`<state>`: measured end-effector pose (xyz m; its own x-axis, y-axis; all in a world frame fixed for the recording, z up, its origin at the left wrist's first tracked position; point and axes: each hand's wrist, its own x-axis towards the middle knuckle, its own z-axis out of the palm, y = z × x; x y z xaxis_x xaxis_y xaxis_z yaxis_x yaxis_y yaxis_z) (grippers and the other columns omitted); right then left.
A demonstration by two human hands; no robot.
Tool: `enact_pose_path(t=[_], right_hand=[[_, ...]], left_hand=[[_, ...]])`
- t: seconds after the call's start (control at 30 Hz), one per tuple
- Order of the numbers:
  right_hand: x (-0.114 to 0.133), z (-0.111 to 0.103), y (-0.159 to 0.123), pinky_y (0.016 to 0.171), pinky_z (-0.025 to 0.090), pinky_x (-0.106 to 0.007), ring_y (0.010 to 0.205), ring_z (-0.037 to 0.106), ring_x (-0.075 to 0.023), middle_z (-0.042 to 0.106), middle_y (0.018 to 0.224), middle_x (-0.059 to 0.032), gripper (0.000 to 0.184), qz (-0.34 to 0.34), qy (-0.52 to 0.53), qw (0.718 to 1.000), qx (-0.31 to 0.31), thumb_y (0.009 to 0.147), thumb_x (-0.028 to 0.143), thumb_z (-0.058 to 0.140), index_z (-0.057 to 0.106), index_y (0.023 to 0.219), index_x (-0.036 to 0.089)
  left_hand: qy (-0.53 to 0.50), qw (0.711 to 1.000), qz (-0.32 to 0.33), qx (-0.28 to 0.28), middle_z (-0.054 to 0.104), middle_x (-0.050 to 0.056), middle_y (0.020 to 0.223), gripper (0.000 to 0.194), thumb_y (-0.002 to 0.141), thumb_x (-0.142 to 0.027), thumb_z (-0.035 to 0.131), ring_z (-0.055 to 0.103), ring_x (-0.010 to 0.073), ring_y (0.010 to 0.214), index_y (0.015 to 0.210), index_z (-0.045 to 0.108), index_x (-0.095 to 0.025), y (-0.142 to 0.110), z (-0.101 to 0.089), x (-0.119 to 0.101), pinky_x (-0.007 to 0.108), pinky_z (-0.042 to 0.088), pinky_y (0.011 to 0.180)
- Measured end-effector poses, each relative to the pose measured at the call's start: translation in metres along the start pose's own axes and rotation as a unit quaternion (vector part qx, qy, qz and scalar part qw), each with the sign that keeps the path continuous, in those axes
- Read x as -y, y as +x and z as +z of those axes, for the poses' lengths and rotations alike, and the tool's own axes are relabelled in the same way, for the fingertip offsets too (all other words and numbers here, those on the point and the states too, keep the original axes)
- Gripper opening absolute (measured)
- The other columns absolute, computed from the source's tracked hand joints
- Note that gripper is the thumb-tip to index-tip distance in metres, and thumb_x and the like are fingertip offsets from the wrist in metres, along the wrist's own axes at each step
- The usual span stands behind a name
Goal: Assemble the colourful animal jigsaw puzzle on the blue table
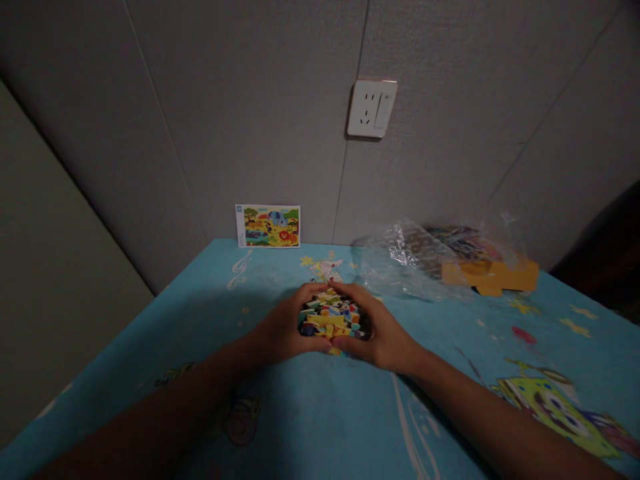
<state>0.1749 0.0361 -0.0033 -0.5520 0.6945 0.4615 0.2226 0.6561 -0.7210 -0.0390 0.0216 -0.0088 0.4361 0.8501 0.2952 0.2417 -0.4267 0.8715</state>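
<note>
A heap of colourful jigsaw puzzle pieces (331, 315) sits on the blue printed cloth (300, 407), mostly yellow with bits of blue, green and red. My left hand (284, 327) curves round its left side and my right hand (385, 330) round its right. Fingertips meet at the far side and the thumbs come together at the near side, so the pieces are ringed between both palms. One yellow piece pokes out just under the thumbs. The heap's lower edges are hidden behind my fingers.
Against the wall leans a picture card (270, 227) with a cartoon animal scene. At the back right lie a crumpled clear plastic bag (400, 260) and an orange-yellow cardboard box (500, 275). A white socket panel (372, 109) is fixed on the grey wall.
</note>
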Motion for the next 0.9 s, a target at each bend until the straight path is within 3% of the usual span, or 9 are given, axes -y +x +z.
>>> enact_pose_path(t=[0.07, 0.17, 0.3, 0.37, 0.47, 0.6, 0.73, 0.8, 0.9], right_hand=[[0.003, -0.003, 0.0, 0.098, 0.046, -0.043, 0.113, 0.057, -0.0269, 0.057, 0.126, -0.0106, 0.069, -0.007, -0.012, 1.0, 0.002, 0.074, 0.036, 0.077, 0.048, 0.136, 0.024], [0.007, -0.002, 0.001, 0.098, 0.046, -0.042, 0.114, 0.057, -0.0272, 0.057, 0.128, -0.0107, 0.072, 0.036, 0.013, 0.999, -0.025, 0.074, 0.043, 0.076, 0.047, 0.137, 0.023], [0.007, 0.002, 0.003, 0.1, 0.045, -0.044, 0.114, 0.058, -0.0259, 0.059, 0.13, -0.0112, 0.06, 0.124, 0.047, 0.991, -0.029, 0.091, 0.055, 0.05, 0.044, 0.14, 0.02], [0.004, 0.0, 0.003, 0.105, 0.039, -0.049, 0.12, 0.054, -0.028, 0.057, 0.133, -0.0132, 0.061, 0.129, -0.008, 0.991, -0.029, 0.093, 0.058, 0.043, 0.047, 0.138, 0.018], [0.001, -0.004, 0.003, 0.108, 0.035, -0.05, 0.124, 0.049, -0.0289, 0.054, 0.134, -0.0153, 0.061, 0.117, -0.076, 0.989, -0.054, 0.091, 0.058, 0.047, 0.048, 0.138, 0.017], [0.001, -0.01, 0.002, 0.108, 0.037, -0.047, 0.126, 0.048, -0.0266, 0.05, 0.136, -0.0148, 0.057, 0.052, -0.08, 0.994, -0.048, 0.093, 0.053, 0.047, 0.045, 0.14, 0.02], [0.004, -0.01, -0.001, 0.112, 0.032, -0.049, 0.135, 0.04, -0.0279, 0.042, 0.147, -0.0149, 0.073, -0.079, -0.083, 0.991, 0.074, 0.088, 0.055, 0.056, 0.032, 0.148, 0.021], [0.004, -0.009, -0.003, 0.113, 0.03, -0.051, 0.138, 0.037, -0.0287, 0.038, 0.151, -0.0151, 0.079, -0.087, -0.103, 0.984, 0.115, 0.088, 0.057, 0.055, 0.025, 0.151, 0.021], [0.003, -0.007, -0.005, 0.114, 0.025, -0.055, 0.141, 0.031, -0.0296, 0.037, 0.152, -0.0138, 0.067, -0.028, -0.181, 0.977, 0.113, 0.094, 0.054, 0.045, 0.029, 0.151, 0.021]], left_hand=[[-0.004, 1.0, -0.009, -0.009, 0.062, 0.009, 0.124, 0.073, 0.063, -0.024, 0.083, 0.06, 0.0264, 0.114, 0.126, 0.047, -0.022, 0.0, -0.003, -0.005, 0.039, 0.049, 0.098], [-0.033, 0.997, -0.039, -0.05, 0.062, 0.01, 0.122, 0.076, 0.061, -0.025, 0.082, 0.062, 0.0267, 0.109, 0.128, 0.045, -0.021, 0.001, -0.006, -0.011, 0.037, 0.052, 0.092], [-0.061, 0.988, -0.118, -0.083, 0.065, 0.009, 0.111, 0.085, 0.07, -0.037, 0.074, 0.068, 0.0224, 0.09, 0.14, 0.03, -0.02, 0.004, -0.006, -0.011, 0.037, 0.056, 0.079], [-0.005, 0.986, -0.124, -0.111, 0.063, 0.01, 0.115, 0.086, 0.073, -0.039, 0.071, 0.066, 0.024, 0.096, 0.143, 0.027, -0.018, 0.006, -0.005, -0.008, 0.041, 0.055, 0.086], [0.109, 0.98, -0.081, -0.144, 0.053, 0.016, 0.134, 0.076, 0.079, -0.04, 0.065, 0.054, 0.0289, 0.122, 0.143, 0.031, -0.017, 0.006, -0.006, -0.004, 0.047, 0.043, 0.104], [0.193, 0.979, 0.025, -0.056, 0.041, 0.018, 0.147, 0.081, 0.077, -0.049, 0.069, 0.04, 0.0335, 0.135, 0.144, 0.035, -0.018, 0.003, -0.009, 0.001, 0.052, 0.034, 0.112], [0.265, 0.958, 0.1, 0.044, 0.046, 0.019, 0.143, 0.095, 0.065, -0.063, 0.075, 0.038, 0.037, 0.136, 0.14, 0.041, -0.016, -0.001, -0.009, 0.003, 0.054, 0.028, 0.115], [0.297, 0.949, 0.09, 0.053, 0.047, 0.02, 0.142, 0.092, 0.068, -0.065, 0.071, 0.038, 0.0378, 0.136, 0.14, 0.041, -0.015, -0.002, -0.009, 0.002, 0.055, 0.029, 0.114], [0.346, 0.934, 0.072, 0.049, 0.042, 0.022, 0.146, 0.085, 0.077, -0.061, 0.065, 0.031, 0.0397, 0.14, 0.142, 0.038, -0.013, -0.005, -0.01, -0.003, 0.06, 0.026, 0.112]])
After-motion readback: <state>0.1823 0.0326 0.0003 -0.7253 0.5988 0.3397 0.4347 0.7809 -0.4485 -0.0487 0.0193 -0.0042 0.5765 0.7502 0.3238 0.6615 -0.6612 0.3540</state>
